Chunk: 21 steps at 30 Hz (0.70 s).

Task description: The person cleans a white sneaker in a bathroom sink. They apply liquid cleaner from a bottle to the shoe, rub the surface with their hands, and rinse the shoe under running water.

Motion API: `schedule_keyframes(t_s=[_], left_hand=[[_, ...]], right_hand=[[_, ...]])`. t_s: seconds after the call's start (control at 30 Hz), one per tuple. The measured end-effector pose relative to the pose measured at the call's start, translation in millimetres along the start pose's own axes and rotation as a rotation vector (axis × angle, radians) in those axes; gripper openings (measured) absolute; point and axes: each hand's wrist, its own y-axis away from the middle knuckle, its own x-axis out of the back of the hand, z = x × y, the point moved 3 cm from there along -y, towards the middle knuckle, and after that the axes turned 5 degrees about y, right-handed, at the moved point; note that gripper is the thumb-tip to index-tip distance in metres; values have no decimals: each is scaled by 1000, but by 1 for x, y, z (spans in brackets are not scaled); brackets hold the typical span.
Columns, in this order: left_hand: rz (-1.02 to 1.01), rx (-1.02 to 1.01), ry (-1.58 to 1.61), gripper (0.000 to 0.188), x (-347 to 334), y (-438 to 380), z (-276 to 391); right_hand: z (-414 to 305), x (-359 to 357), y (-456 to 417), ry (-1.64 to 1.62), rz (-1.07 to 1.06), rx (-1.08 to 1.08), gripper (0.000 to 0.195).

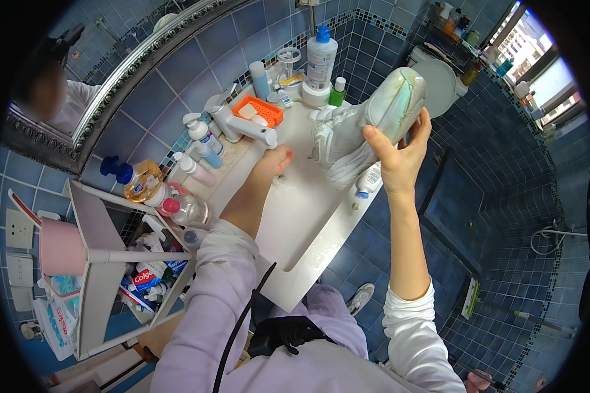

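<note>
My right hand point(398, 152) grips a white sneaker point(346, 130) over the right part of the white washbasin point(305, 216). The shoe is tilted, its end with a pale green sheen raised towards the upper right. Its laces and mesh upper face the basin. Directly below the spout of the white faucet point(246, 127) is my left hand point(279, 158), bent at the wrist. Its fingers are partly hidden, and nothing shows in it. Wet spots and a little foam or water lie near the drain point(279, 178).
A white tube point(369, 181) lies on the basin's right rim. Along the back stand an orange soap dish point(268, 110), a large pump bottle point(320, 61) and a green bottle point(338, 92). Several bottles, including a clear one with a red cap point(189, 210), crowd the left ledge beside a shelf rack point(103, 226).
</note>
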Motion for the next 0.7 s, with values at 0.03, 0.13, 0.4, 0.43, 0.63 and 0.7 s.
schedule_keyframes(t_s=[0.03, 0.13, 0.4, 0.43, 0.63, 0.7], left_hand=[[44, -24, 66, 18, 2, -2, 1], [52, -140, 78, 12, -25, 33, 2], [-168, -12, 34, 24, -18, 28, 19], [-112, -25, 114, 26, -21, 26, 15], [175, -215, -108, 25, -32, 64, 22], [52, -121, -315, 33, -9, 38, 25]], right_hand=[[-1, -1, 0, -1, -6, 1, 107], [3, 7, -1, 42, 15, 4, 108], [3, -8, 3, 16, -9, -3, 107], [4, -8, 4, 25, -7, -1, 107], [17, 0, 4, 7, 22, -56, 103], [22, -8, 5, -9, 6, -97, 101]])
